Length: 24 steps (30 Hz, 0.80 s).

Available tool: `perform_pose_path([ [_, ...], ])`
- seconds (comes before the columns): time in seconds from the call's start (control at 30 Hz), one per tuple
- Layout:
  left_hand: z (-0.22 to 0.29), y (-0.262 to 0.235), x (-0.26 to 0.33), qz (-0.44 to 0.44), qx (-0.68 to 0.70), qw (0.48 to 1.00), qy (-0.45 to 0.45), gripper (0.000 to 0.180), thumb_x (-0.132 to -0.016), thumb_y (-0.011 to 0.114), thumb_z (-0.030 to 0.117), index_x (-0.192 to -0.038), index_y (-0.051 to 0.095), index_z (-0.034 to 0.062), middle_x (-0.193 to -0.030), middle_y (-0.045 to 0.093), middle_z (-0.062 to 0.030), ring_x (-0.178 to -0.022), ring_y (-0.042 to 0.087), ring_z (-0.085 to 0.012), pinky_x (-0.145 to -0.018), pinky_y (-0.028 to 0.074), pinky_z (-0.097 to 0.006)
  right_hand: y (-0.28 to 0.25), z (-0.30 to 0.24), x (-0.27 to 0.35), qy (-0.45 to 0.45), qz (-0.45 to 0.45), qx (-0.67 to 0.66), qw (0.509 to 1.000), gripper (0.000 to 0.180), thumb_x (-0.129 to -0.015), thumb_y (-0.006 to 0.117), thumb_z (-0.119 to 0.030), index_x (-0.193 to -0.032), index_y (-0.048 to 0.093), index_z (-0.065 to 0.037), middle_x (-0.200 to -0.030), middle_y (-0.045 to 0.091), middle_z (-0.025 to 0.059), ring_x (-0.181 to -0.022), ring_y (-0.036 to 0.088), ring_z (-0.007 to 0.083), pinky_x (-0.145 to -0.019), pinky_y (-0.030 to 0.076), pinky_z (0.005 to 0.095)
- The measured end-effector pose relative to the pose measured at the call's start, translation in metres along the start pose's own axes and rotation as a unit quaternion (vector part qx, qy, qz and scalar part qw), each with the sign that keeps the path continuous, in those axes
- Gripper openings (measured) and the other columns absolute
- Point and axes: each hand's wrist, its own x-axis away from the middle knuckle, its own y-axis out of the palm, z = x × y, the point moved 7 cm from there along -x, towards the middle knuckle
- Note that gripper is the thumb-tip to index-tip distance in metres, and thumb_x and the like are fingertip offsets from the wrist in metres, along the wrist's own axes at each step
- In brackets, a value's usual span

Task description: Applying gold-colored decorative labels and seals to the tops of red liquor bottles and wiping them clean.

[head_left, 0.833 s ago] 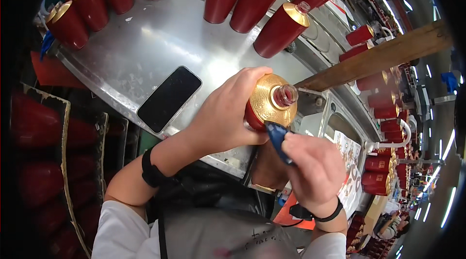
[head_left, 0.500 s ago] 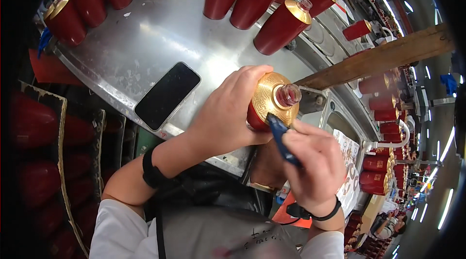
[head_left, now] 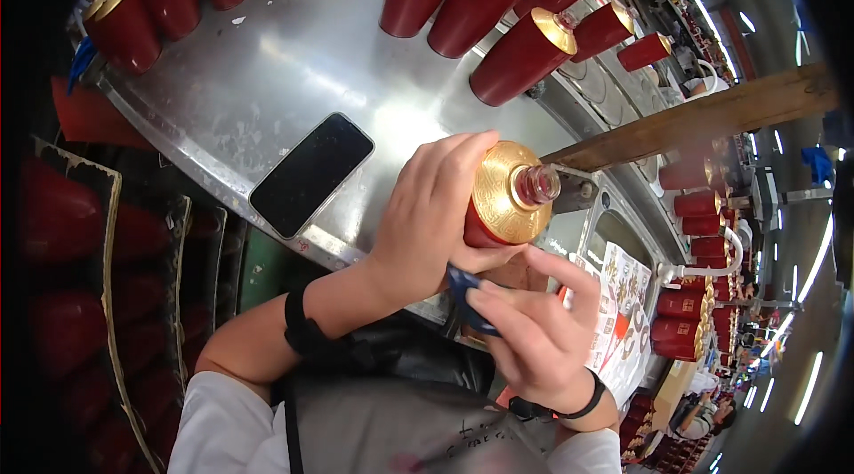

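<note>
My left hand (head_left: 431, 207) is wrapped round a red bottle (head_left: 505, 198) with a gold patterned shoulder and a clear glass neck. The bottle is tilted, its neck pointing right. Just below it, my right hand (head_left: 547, 332) pinches a small dark blue tool (head_left: 469, 299) between thumb and fingers. That tool is clear of the gold shoulder, close to my left wrist; its exact kind is not plain. My right index finger stretches up to the bottle's lower side. Left of my hands, a black-screened phone (head_left: 311, 173) lies on the metal table.
Several red bottles with gold shoulders (head_left: 525, 56) stand at the back of the metal table (head_left: 222, 109), with more at the far left (head_left: 124, 25). A wooden beam (head_left: 694, 118) crosses at the right. Printed paper (head_left: 627, 287) lies by a white tap (head_left: 703, 271). Racks of bottles (head_left: 62, 216) fill the left.
My right hand has drawn the dark blue tool off the gold shoulder, down and left. The bottle has shifted slightly right and down in my left hand's hold.
</note>
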Motion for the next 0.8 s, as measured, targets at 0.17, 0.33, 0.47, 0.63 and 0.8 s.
perform_pose_path([
  [0.17, -0.003, 0.002, 0.003, 0.022, -0.001, 1.0, -0.02, 0.093, -0.062, 0.089, 0.026, -0.138, 0.039, 0.0032, -0.128, 0.05, -0.0173, -0.117, 0.05, -0.0377, -0.1, 0.039, -0.048, -0.02, 0.03, -0.004, 0.087, 0.106, -0.02, 0.99, 0.041, -0.066, 0.07, 0.009, -0.105, 0.073, -0.002, -0.094, 0.07, 0.013, -0.098, 0.067, 0.0343, -0.096, 0.054, 0.0448],
  [0.33, -0.005, 0.005, 0.002, 0.017, 0.007, 1.0, -0.011, 0.097, -0.059, 0.09, 0.022, -0.138, 0.039, 0.0032, -0.129, 0.048, -0.0187, -0.114, 0.048, -0.039, -0.099, 0.041, -0.047, -0.003, 0.022, 0.001, 0.054, -0.014, -0.111, 0.992, 0.039, -0.066, 0.067, 0.012, -0.102, 0.073, -0.001, -0.088, 0.068, 0.0143, -0.101, 0.068, 0.0365, -0.101, 0.052, 0.0495],
  [0.47, -0.004, 0.003, 0.003, 0.023, 0.007, 0.999, -0.021, 0.096, -0.06, 0.09, 0.023, -0.139, 0.038, 0.0024, -0.129, 0.048, -0.0188, -0.116, 0.048, -0.0399, -0.099, 0.041, -0.047, -0.026, 0.043, 0.002, 0.107, 0.132, -0.117, 0.978, 0.04, -0.066, 0.069, 0.01, -0.105, 0.072, 0.0, -0.094, 0.068, 0.0155, -0.096, 0.069, 0.0322, -0.104, 0.049, 0.0525],
  [0.63, 0.0, 0.001, 0.006, 0.016, -0.004, 0.999, -0.028, 0.097, -0.064, 0.089, 0.027, -0.141, 0.035, 0.0023, -0.133, 0.046, -0.0197, -0.12, 0.045, -0.0401, -0.103, 0.039, -0.047, 0.0, 0.02, 0.002, 0.041, -0.021, -0.124, 0.991, 0.042, -0.065, 0.072, 0.007, -0.106, 0.072, -0.001, -0.091, 0.065, 0.0153, -0.104, 0.067, 0.0395, -0.103, 0.05, 0.0492],
  [0.8, 0.009, -0.017, -0.006, -0.072, -0.017, 0.996, -0.039, 0.111, -0.065, 0.088, 0.033, -0.149, 0.023, 0.0012, -0.145, 0.034, -0.023, -0.13, 0.038, -0.0401, -0.109, 0.032, -0.048, -0.034, 0.043, 0.012, 0.159, 0.08, -0.101, 0.979, 0.035, -0.078, 0.074, 0.008, -0.111, 0.067, 0.0, -0.091, 0.062, 0.0126, -0.108, 0.067, 0.038, -0.097, 0.053, 0.0423],
])
